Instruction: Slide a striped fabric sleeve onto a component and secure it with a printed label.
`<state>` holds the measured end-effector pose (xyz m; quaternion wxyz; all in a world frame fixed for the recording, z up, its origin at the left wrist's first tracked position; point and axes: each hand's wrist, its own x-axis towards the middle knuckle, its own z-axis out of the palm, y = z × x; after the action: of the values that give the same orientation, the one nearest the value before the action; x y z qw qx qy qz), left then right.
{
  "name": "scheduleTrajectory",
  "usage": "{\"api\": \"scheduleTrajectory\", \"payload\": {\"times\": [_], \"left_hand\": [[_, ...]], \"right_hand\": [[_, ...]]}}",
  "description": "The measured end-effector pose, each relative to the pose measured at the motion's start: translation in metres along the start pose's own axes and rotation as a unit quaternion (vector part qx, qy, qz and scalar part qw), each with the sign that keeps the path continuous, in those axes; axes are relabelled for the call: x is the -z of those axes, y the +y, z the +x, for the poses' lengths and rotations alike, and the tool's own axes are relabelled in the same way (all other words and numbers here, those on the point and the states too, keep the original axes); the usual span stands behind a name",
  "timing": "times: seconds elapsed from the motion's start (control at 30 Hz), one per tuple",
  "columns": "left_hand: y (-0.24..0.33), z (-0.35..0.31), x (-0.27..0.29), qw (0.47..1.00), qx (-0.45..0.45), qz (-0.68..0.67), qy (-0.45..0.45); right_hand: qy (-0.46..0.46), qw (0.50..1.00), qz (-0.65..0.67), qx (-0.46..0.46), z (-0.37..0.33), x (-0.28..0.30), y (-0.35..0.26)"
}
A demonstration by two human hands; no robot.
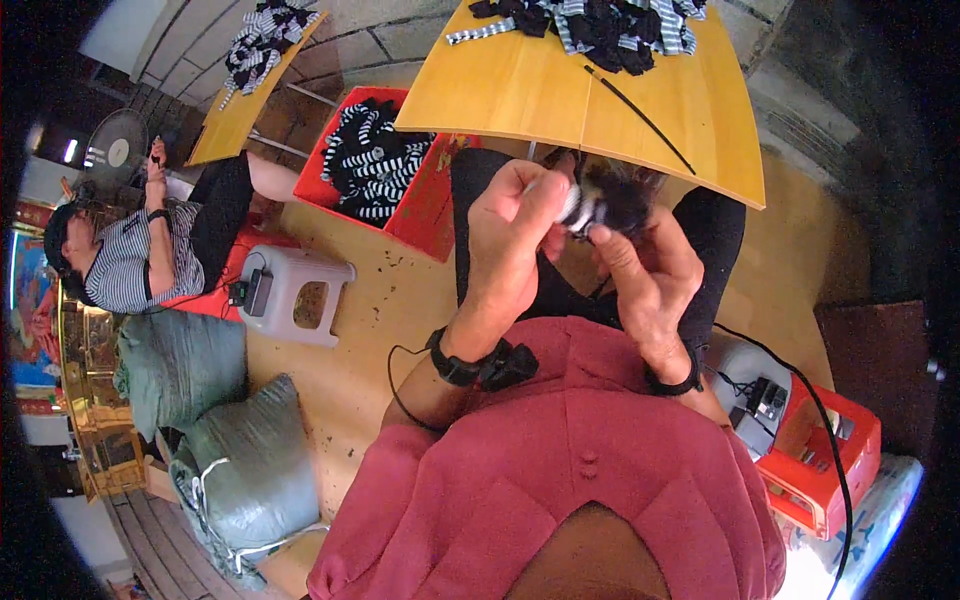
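Observation:
Over my lap, a small piece of black-and-white striped fabric (pixel 588 212) is held between my two hands, its dark part blurred. My left hand (pixel 520 215) closes on its striped end, thumb against fingers. The dark end lies in my right hand (pixel 655 275), with the thumb pressed on the cloth. Just beyond my hands is the near edge of a yellow wooden table (pixel 500 75). A thin black stick (pixel 640 118) lies on it, and a heap of black and striped fabric pieces (pixel 610 30) sits at the far side.
Left of my knees stands a red bin (pixel 425 205) full of striped pieces. Farther left, a person (pixel 150 250) sits near a grey plastic stool (pixel 295 300) and a second table (pixel 240 120). Stuffed sacks (pixel 245 480) lie at lower left. A red stool (pixel 830 460) and a black cable (pixel 830 430) are at right.

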<state>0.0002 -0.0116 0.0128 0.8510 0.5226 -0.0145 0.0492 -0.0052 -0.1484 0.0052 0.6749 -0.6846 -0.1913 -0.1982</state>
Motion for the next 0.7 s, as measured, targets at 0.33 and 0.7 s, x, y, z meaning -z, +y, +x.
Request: {"api": "scheduleTrajectory", "payload": {"times": [0.33, 0.7], "left_hand": [[0.003, 0.000, -0.005, 0.998, 0.006, -0.044, -0.044], [-0.003, -0.007, -0.009, 0.998, 0.012, -0.042, -0.055]], "right_hand": [[-0.003, 0.950, 0.221, -0.220, -0.008, 0.003, 0.000], [0.018, 0.997, -0.021, 0.078, 0.003, -0.001, 0.010]]}}
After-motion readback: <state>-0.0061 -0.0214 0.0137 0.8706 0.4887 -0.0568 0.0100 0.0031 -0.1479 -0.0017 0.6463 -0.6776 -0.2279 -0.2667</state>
